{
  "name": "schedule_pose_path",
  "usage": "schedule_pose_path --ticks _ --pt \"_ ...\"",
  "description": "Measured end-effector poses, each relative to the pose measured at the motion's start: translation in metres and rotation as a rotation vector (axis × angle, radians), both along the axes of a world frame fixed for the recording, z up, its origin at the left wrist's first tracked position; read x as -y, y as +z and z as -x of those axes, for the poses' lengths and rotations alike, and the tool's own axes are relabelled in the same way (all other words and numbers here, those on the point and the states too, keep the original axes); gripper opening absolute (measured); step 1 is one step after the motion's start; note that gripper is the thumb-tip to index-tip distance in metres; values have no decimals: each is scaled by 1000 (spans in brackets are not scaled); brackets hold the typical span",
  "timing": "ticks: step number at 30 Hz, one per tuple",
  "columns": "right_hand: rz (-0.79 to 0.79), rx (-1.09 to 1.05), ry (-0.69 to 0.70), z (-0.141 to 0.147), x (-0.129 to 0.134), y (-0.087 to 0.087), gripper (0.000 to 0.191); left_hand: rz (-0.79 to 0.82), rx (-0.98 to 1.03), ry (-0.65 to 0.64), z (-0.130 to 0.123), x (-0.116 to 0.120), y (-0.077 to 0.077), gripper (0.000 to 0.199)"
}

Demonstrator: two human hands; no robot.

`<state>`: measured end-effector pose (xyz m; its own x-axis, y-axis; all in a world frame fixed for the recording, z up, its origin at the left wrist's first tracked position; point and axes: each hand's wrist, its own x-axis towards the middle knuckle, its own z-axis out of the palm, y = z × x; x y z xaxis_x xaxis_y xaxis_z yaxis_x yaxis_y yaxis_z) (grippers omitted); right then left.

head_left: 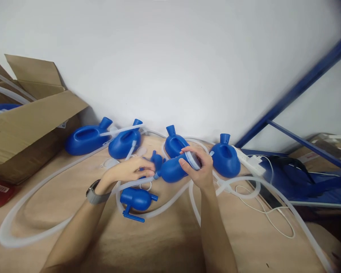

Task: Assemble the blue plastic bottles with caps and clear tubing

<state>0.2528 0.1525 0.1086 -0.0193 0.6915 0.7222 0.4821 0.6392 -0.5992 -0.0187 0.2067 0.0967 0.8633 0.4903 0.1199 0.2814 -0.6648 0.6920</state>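
Note:
My right hand (pixel 197 165) grips the pale rimmed end of a blue plastic funnel cup (pixel 172 169), its fingers on the rim and its thumb on the side. The cup's narrow nozzle points left, toward a clear hose (pixel 136 183) joined to it. My left hand (pixel 132 169) has its fingers closed at the hose near this joint; its grip is partly hidden. Just beyond the left fingers is another small blue piece (pixel 157 160). Below them a blue cup with a handle (pixel 139 199) lies on its side on the wooden table (pixel 161 242).
Several blue urinal bottles (pixel 226 159) stand along the wall, with clear hoses (pixel 17 212) looping over the table. An open cardboard box (pixel 34 125) is at left. To the right are a white power strip (pixel 251 163), a thin white cable (pixel 284 223) and a blue metal frame (pixel 295 89).

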Motion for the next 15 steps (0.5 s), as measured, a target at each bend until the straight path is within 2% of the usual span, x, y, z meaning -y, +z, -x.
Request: schedule_pose_path --ticks 4,7,12,15 --pt "-21 -12 96 9 -4 7 15 162 4 -70 11 -8 -1 36" --pt "0 -29 171 11 -10 5 17 287 63 -99 14 -11 -4 42" --pt "95 -150 360 4 -25 -14 37 735 109 -182 4 -11 -21 54" --pt "49 -297 325 -4 -29 -20 51 912 138 -221 -4 -11 -32 58"
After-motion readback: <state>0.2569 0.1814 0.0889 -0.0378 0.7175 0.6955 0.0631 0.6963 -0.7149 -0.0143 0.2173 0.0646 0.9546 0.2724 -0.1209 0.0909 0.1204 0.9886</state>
